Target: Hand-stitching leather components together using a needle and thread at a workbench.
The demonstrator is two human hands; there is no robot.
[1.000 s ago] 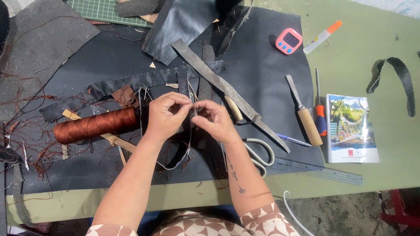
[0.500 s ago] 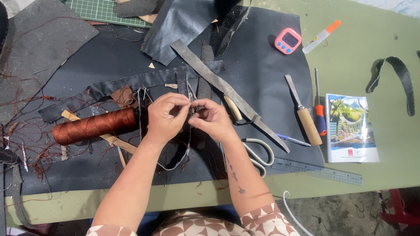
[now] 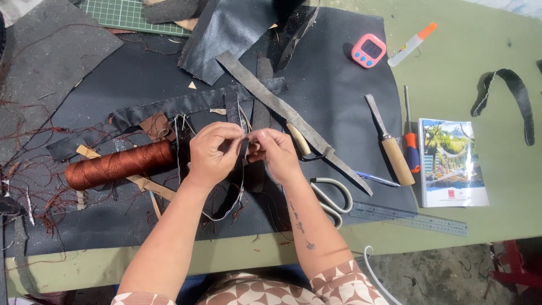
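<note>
My left hand (image 3: 212, 153) and my right hand (image 3: 276, 152) meet over the black leather mat (image 3: 339, 107), fingertips pinched together on a narrow dark leather strap (image 3: 232, 113) that runs up from between them. A thin thread loop (image 3: 226, 210) hangs down below the hands. What the fingertips pinch besides the strap is too small to tell. A spool of brown thread (image 3: 118, 165) lies just left of my left hand. A long dark leather strip (image 3: 169, 107) lies across the mat behind the hands.
A long flat file (image 3: 288, 110), scissors (image 3: 333, 195), a wooden-handled chisel (image 3: 389, 144), a small screwdriver (image 3: 410, 141), a steel ruler (image 3: 409, 217), a booklet (image 3: 451, 164), a pink timer (image 3: 368, 51), a glue tube (image 3: 412, 44), a curved black strap (image 3: 511, 96), leather pieces (image 3: 226, 34), loose thread (image 3: 28, 147).
Both hands stay pinched together at the strap; the fingers shift only slightly. Nothing else on the table has moved.
</note>
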